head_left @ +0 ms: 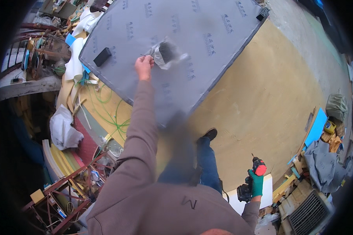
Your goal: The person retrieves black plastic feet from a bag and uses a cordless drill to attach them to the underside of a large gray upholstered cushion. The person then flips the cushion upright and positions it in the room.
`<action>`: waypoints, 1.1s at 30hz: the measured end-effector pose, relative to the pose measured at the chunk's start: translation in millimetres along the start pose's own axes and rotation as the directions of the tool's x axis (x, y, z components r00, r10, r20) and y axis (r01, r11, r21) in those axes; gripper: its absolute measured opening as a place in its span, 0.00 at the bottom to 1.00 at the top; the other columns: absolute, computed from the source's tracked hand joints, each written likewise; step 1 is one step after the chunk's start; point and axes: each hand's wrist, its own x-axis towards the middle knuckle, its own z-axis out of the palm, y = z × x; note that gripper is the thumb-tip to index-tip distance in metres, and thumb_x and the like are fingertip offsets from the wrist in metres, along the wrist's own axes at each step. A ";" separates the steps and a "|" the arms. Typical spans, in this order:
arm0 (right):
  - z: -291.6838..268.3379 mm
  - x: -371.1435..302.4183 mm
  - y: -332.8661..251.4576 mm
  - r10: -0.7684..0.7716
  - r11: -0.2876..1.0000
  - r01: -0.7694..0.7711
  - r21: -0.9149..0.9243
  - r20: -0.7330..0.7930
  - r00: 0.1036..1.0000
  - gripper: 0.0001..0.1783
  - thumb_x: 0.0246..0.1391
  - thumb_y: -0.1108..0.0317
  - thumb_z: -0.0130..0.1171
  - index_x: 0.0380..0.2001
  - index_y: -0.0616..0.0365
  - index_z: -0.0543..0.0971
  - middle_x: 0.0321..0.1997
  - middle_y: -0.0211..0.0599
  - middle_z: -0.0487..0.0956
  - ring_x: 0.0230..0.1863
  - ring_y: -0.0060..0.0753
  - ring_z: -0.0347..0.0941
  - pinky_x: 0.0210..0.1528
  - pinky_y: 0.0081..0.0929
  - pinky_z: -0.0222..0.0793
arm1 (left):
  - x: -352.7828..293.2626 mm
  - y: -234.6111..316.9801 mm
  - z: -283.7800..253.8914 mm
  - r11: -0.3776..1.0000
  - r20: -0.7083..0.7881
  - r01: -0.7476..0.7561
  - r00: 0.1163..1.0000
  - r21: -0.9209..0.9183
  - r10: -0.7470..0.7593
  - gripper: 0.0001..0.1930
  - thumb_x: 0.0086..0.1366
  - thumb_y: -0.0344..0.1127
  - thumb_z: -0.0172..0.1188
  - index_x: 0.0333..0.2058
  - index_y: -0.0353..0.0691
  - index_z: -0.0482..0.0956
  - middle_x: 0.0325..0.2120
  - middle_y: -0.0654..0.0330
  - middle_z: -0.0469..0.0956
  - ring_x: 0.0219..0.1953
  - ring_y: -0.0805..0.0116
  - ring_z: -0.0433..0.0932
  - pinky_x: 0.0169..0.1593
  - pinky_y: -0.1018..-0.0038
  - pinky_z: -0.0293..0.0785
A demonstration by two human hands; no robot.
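A large grey fabric-covered panel (125,39), printed all over, lies ahead of me with one corner pointing my way. On it sits a clear plastic bag (166,53) with dark contents. My bare left hand (144,67) is closed in a pinch beside the bag's left edge; a thin dark bit shows at the fingertips, too small to name. Black blocks sit at the panel's left (102,57) and far right (262,14) corners. Low on the right, my right hand (256,183), in a green glove, grips a red and black cordless drill (258,167), its bit pointing forward.
Green cord (116,121) lies loose on the tan floor (254,105) left of the panel. A rusty metal frame (71,192) and white wrapping (65,129) crowd the left. Blue board (316,127), grey sheeting (321,160) and a black grille (309,211) line the right.
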 end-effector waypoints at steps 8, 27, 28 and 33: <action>90.5 -10.5 14.1 -0.114 0.993 0.111 0.042 0.091 0.989 0.13 0.61 0.64 0.76 0.43 0.49 0.80 0.29 0.24 0.77 0.22 0.24 0.75 0.23 0.26 0.70 | -65.1 54.7 -84.0 0.918 0.212 0.108 0.977 -0.382 -0.026 0.09 0.74 0.30 0.67 0.50 0.42 0.82 0.39 0.62 0.88 0.42 0.70 0.88 0.50 0.70 0.84; 505.4 -209.9 -112.4 -0.451 0.891 0.385 0.242 0.374 0.810 0.14 0.67 0.68 0.70 0.54 0.53 0.81 0.38 0.29 0.82 0.30 0.24 0.79 0.32 0.26 0.73 | -38.5 156.4 -404.9 0.748 0.502 0.397 0.859 -0.532 -0.099 0.06 0.78 0.30 0.63 0.49 0.37 0.82 0.42 0.56 0.86 0.48 0.64 0.88 0.55 0.65 0.87; 518.8 -208.6 -117.9 -0.474 0.880 0.408 0.242 0.407 0.781 0.15 0.67 0.69 0.69 0.55 0.54 0.81 0.39 0.29 0.83 0.31 0.25 0.79 0.32 0.25 0.74 | -28.9 157.1 -409.0 0.760 0.504 0.390 0.858 -0.519 -0.096 0.05 0.77 0.29 0.64 0.48 0.38 0.82 0.42 0.57 0.86 0.46 0.65 0.88 0.55 0.66 0.87; 577.1 -203.5 -145.2 -0.502 0.863 0.380 0.334 0.469 0.727 0.19 0.66 0.73 0.69 0.58 0.54 0.79 0.49 0.33 0.85 0.32 0.25 0.80 0.34 0.25 0.77 | 16.8 162.0 -417.9 0.891 0.413 0.260 0.906 -0.372 -0.092 0.06 0.75 0.28 0.68 0.47 0.40 0.82 0.39 0.63 0.86 0.42 0.72 0.85 0.52 0.71 0.84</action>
